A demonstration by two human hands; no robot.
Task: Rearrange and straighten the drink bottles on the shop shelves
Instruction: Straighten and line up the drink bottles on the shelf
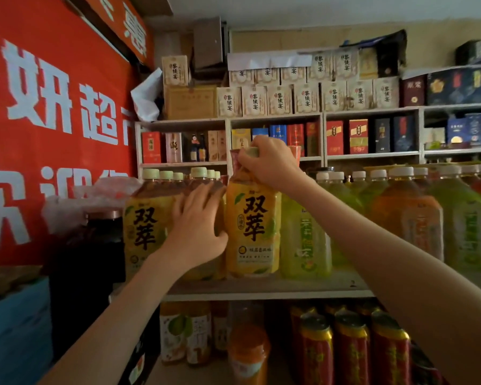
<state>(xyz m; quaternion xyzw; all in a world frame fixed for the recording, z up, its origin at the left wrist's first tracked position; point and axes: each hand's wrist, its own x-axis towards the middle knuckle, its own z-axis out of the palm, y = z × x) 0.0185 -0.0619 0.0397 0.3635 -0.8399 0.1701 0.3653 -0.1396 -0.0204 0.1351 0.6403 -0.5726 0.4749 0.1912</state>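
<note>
A large yellow-labelled tea bottle [252, 232] stands upright at the front of the middle shelf [267, 291]. My right hand [270, 162] grips its cap from above. My left hand [199, 226] lies with straight fingers against the neighbouring yellow bottle, which it mostly hides. Another yellow bottle [146, 229] stands further left. To the right of the held bottle stand pale green bottles [304, 240], then orange and green ones.
A dark jar with a copper lid [95, 245] stands left of the shelf, beside a red banner [53, 120]. Boxed liquor [306, 100] fills the upper shelves. Red cans [351, 354] and small bottles [186, 334] occupy the lower shelf.
</note>
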